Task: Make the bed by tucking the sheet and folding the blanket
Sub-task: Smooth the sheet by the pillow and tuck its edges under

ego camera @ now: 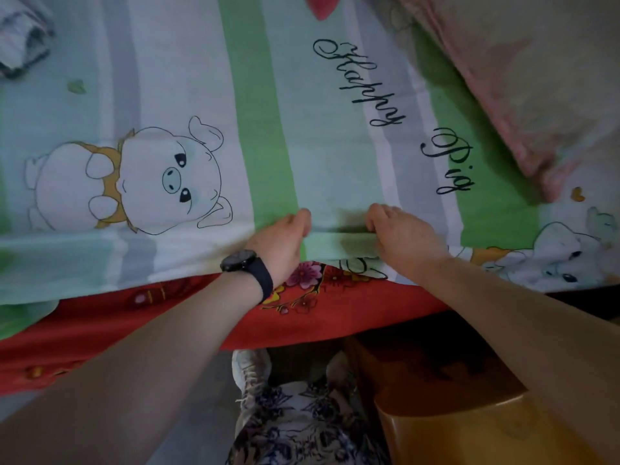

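A striped green, white and grey sheet printed with cartoon pigs and the words "Happy Pig" covers the bed. Its near edge hangs over a red floral cover beneath. My left hand, with a dark watch on the wrist, grips the sheet's near edge with curled fingers. My right hand grips the same edge a little to the right, and a small fold of fabric is raised between the two hands. A pink blanket lies bunched at the upper right of the bed.
A crumpled grey-and-white cloth sits at the bed's far left corner. A yellow-brown wooden piece of furniture stands close to the bed at the lower right. My patterned clothing fills the bottom centre, over grey floor.
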`<control>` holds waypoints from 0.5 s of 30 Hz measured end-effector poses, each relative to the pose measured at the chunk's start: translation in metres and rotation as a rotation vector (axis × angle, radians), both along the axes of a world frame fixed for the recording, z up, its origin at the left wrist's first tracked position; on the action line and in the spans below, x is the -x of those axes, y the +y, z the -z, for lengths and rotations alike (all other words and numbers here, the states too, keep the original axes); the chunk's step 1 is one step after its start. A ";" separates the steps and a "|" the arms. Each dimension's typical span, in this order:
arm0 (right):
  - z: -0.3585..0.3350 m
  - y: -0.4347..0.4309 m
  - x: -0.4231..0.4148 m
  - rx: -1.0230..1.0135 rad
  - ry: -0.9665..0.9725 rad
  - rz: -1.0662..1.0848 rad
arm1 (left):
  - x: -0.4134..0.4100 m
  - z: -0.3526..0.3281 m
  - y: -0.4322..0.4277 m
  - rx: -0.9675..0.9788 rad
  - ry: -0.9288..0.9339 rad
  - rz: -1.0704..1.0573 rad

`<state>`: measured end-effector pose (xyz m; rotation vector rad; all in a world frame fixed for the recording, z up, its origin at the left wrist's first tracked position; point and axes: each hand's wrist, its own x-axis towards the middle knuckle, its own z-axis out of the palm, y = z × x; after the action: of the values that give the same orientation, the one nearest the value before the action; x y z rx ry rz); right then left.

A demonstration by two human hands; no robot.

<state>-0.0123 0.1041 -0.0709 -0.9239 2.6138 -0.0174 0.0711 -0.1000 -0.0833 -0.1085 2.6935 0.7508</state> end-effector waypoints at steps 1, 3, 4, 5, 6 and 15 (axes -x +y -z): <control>0.001 -0.002 0.000 0.061 0.080 -0.038 | 0.002 0.000 0.000 -0.008 0.011 0.020; 0.001 -0.005 -0.004 0.144 0.177 -0.159 | 0.006 0.001 -0.001 0.006 0.013 0.050; -0.001 -0.006 -0.007 0.151 0.172 -0.244 | 0.008 0.002 -0.001 0.033 0.013 0.065; -0.001 -0.007 -0.011 0.144 0.150 -0.315 | 0.009 0.002 0.000 0.080 0.013 0.080; -0.001 -0.007 -0.015 0.119 0.118 -0.364 | 0.008 0.002 0.000 0.130 0.038 0.090; -0.002 -0.001 -0.022 0.045 -0.050 -0.075 | -0.014 0.014 0.002 0.436 0.140 0.228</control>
<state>0.0097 0.1029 -0.0690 -1.0231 2.5414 -0.0795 0.0850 -0.0975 -0.0970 0.1498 2.8933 0.1019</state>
